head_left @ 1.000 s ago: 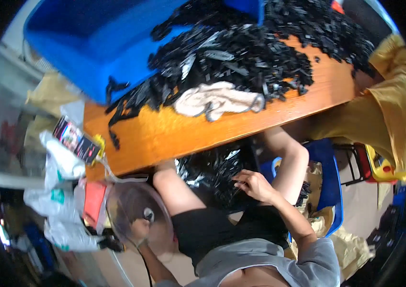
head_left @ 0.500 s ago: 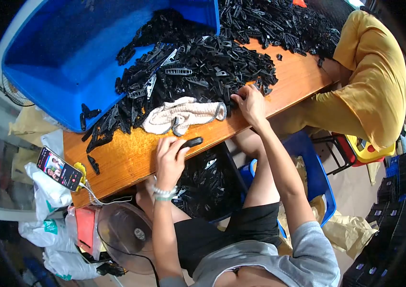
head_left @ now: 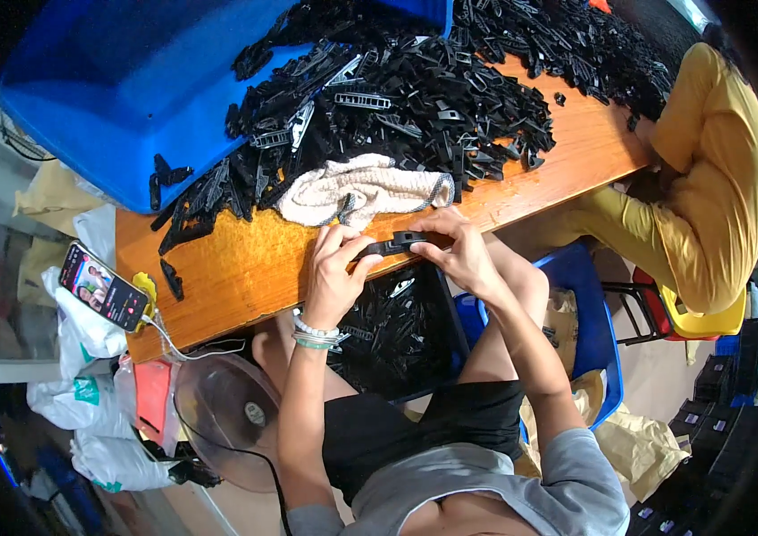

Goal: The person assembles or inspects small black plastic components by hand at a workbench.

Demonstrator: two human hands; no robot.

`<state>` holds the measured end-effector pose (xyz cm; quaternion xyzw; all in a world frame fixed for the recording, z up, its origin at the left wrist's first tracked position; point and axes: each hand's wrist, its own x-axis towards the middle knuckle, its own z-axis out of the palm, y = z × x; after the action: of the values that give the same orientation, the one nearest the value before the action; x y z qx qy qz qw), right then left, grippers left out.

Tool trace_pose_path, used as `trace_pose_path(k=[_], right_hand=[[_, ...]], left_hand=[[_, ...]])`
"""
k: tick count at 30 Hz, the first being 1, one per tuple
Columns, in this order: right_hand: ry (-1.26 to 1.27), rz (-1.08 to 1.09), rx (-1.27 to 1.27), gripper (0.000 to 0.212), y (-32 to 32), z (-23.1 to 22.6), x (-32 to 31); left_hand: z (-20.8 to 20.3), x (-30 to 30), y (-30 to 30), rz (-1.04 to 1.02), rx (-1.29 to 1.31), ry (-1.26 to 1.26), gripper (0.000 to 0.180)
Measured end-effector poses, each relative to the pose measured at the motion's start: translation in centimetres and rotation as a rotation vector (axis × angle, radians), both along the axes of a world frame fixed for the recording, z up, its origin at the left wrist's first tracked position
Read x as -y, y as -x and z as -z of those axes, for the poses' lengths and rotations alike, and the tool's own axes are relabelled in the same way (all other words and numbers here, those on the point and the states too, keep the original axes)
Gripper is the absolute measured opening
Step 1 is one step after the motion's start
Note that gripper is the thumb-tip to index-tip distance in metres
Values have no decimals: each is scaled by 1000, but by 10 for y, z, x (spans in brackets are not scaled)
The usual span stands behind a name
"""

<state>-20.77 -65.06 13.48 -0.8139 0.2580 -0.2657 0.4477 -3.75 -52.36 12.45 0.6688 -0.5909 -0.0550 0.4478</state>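
My left hand, with bead bracelets at the wrist, pinches one end of a black plastic part just over the table's front edge. From the other side my right hand grips a small black plastic piece between thumb and fingers. The two pieces touch end to end; whether they are locked together I cannot tell. Right behind the hands lies a bunched cream cloth with a dark border. A large heap of similar black plastic parts spreads behind it.
A big blue bin tips toward the heap on the wooden table. Below the edge sits a dark crate of black parts. A phone stands at the left. Another person in yellow sits at the right, beside a blue bin.
My right hand has come from the heap's edge to my left hand, bringing a small black piece against the part there. The view has shifted slightly.
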Motion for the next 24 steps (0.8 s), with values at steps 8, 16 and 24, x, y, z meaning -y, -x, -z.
trace_pose_path(k=[8, 16, 24], right_hand=[[134, -53, 28, 25, -7, 4, -7], [8, -148, 26, 24, 1, 0, -32], [83, -241, -161, 30, 33, 31, -76]], left_hand=[[-5, 7, 7, 58, 56, 18, 14], [-11, -11, -12, 111, -81, 38, 32], [-33, -22, -157, -690, 82, 5, 15]])
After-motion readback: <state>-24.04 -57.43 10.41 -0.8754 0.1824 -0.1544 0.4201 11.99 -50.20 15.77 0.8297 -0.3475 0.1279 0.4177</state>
